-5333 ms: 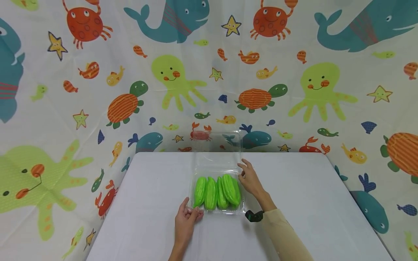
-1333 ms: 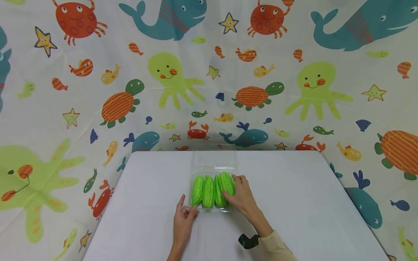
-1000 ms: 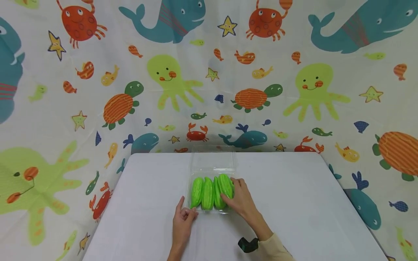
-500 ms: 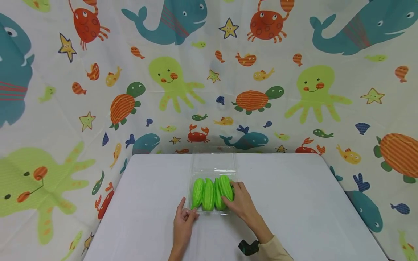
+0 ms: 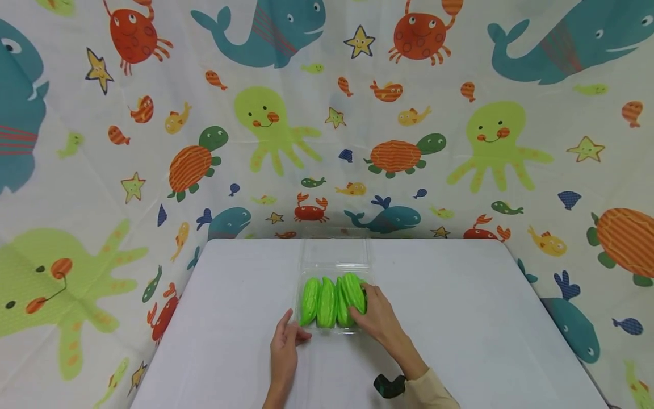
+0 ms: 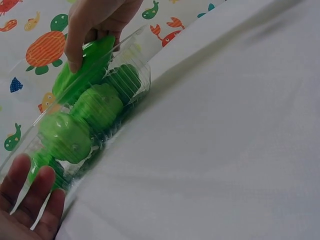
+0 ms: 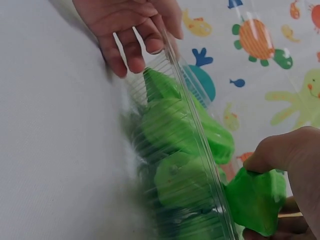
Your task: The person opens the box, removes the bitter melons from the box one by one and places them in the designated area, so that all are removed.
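A clear plastic clamshell box (image 5: 334, 331) lies on the table with several bright green, ridged bitter melons (image 5: 327, 304) side by side in it. My right hand (image 5: 378, 315) grips the rightmost upper bitter melon (image 5: 352, 291), thumb on the near side and fingers on the far side. In the right wrist view this held melon (image 7: 256, 200) sits above the box rim. At the box's front left corner is my left hand (image 5: 286, 343), its fingers (image 6: 40, 192) extended and spread against the clear wall. The right hand's far fingertips are partly hidden.
The box's clear lid (image 5: 334, 251) is folded back towards the table's far edge. A white cloth covers the table (image 5: 460, 318). Behind and beside it hangs a curtain (image 5: 327, 142) printed with sea animals. A dark device (image 5: 389, 386) is at the right wrist.
Since the oldest frame, the right hand has gone from the box's right edge to the upper melon, and the lid has tipped further back. The left fingers have straightened slightly in the last half second.
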`<control>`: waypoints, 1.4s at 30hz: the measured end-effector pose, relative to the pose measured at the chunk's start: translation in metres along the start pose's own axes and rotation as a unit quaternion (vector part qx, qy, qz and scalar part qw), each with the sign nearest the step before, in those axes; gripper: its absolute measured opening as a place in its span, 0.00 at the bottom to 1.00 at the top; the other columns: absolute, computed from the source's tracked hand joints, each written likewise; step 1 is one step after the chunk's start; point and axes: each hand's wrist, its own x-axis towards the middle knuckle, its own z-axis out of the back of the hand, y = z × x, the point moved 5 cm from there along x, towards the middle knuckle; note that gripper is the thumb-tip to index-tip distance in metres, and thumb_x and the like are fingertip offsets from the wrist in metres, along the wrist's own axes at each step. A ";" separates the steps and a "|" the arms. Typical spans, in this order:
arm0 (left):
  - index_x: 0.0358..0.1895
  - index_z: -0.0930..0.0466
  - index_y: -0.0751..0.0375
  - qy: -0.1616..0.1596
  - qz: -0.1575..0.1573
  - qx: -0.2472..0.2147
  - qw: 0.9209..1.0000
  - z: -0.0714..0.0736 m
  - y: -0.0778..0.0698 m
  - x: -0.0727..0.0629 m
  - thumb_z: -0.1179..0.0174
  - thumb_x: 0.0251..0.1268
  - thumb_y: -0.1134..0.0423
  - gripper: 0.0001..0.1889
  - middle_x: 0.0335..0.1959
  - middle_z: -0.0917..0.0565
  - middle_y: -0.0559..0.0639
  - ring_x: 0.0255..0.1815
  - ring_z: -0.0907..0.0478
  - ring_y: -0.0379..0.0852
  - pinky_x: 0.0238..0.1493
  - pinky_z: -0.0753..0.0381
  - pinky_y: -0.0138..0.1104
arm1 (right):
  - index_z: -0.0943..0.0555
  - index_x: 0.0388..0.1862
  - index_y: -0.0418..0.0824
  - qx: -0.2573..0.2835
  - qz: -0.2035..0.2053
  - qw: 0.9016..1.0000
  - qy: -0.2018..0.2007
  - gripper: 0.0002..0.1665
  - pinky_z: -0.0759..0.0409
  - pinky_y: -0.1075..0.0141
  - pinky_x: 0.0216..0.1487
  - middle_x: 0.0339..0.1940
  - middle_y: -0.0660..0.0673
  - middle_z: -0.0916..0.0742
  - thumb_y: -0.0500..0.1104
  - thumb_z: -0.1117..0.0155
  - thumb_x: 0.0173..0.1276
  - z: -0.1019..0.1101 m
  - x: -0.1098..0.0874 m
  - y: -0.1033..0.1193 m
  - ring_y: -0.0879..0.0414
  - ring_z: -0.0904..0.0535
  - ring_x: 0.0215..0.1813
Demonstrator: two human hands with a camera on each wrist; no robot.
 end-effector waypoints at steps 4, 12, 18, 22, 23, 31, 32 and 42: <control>0.75 0.39 0.64 -0.001 0.007 0.001 1.000 0.000 0.000 -0.001 0.55 0.82 0.59 0.25 0.36 0.15 0.64 0.36 0.15 0.40 0.43 0.15 0.28 | 0.27 0.64 0.30 -0.002 0.004 1.000 -0.004 0.37 0.18 0.59 0.43 0.52 0.36 0.17 0.48 0.32 0.61 0.000 -0.001 -0.001 0.53 0.21 0.44; 0.73 0.36 0.63 -0.005 0.003 -0.007 1.000 0.000 0.001 0.001 0.54 0.81 0.59 0.23 0.36 0.15 0.61 0.37 0.14 0.41 0.44 0.15 0.29 | 0.27 0.65 0.31 0.012 0.009 1.000 -0.015 0.36 0.20 0.60 0.42 0.52 0.37 0.17 0.48 0.33 0.62 0.002 0.000 -0.001 0.53 0.22 0.44; 0.73 0.36 0.62 -0.005 0.016 0.002 1.000 0.001 0.002 0.000 0.55 0.82 0.57 0.24 0.37 0.15 0.60 0.37 0.15 0.40 0.44 0.15 0.28 | 0.26 0.64 0.31 0.021 0.007 1.000 -0.021 0.36 0.20 0.59 0.43 0.52 0.37 0.17 0.48 0.33 0.61 0.004 -0.001 -0.001 0.52 0.22 0.45; 0.73 0.36 0.63 -0.002 0.016 0.007 1.000 0.001 0.003 0.000 0.55 0.82 0.56 0.24 0.37 0.15 0.61 0.37 0.15 0.39 0.43 0.16 0.28 | 0.26 0.64 0.31 0.025 0.006 0.999 -0.028 0.35 0.20 0.59 0.42 0.52 0.37 0.17 0.47 0.33 0.60 0.006 -0.002 -0.002 0.53 0.22 0.44; 0.73 0.36 0.63 -0.002 0.017 0.008 1.000 0.001 0.003 0.000 0.55 0.82 0.56 0.24 0.37 0.15 0.60 0.36 0.15 0.39 0.43 0.15 0.29 | 0.26 0.64 0.31 0.026 0.007 0.999 -0.030 0.35 0.20 0.59 0.42 0.52 0.37 0.17 0.47 0.33 0.60 0.007 -0.002 -0.002 0.53 0.22 0.44; 0.73 0.35 0.62 -0.006 0.020 -0.003 1.000 0.000 0.005 0.001 0.54 0.82 0.57 0.23 0.36 0.14 0.59 0.35 0.15 0.38 0.42 0.15 0.28 | 0.26 0.64 0.31 0.029 0.009 0.998 -0.048 0.35 0.18 0.59 0.44 0.53 0.36 0.17 0.48 0.33 0.61 0.010 0.000 -0.003 0.51 0.21 0.45; 0.73 0.35 0.63 -0.007 0.020 -0.005 1.000 0.000 0.005 0.001 0.54 0.82 0.57 0.23 0.36 0.14 0.59 0.35 0.15 0.38 0.42 0.15 0.28 | 0.26 0.64 0.31 0.030 0.009 0.998 -0.050 0.36 0.18 0.59 0.44 0.53 0.37 0.17 0.48 0.33 0.61 0.011 0.000 -0.003 0.51 0.21 0.45; 0.72 0.34 0.64 -0.010 0.017 -0.005 1.000 0.000 0.004 0.002 0.54 0.81 0.60 0.22 0.36 0.14 0.62 0.35 0.15 0.38 0.42 0.15 0.28 | 0.26 0.64 0.30 0.034 0.008 0.997 -0.067 0.36 0.19 0.63 0.39 0.53 0.36 0.17 0.48 0.33 0.61 0.018 -0.002 -0.004 0.54 0.21 0.42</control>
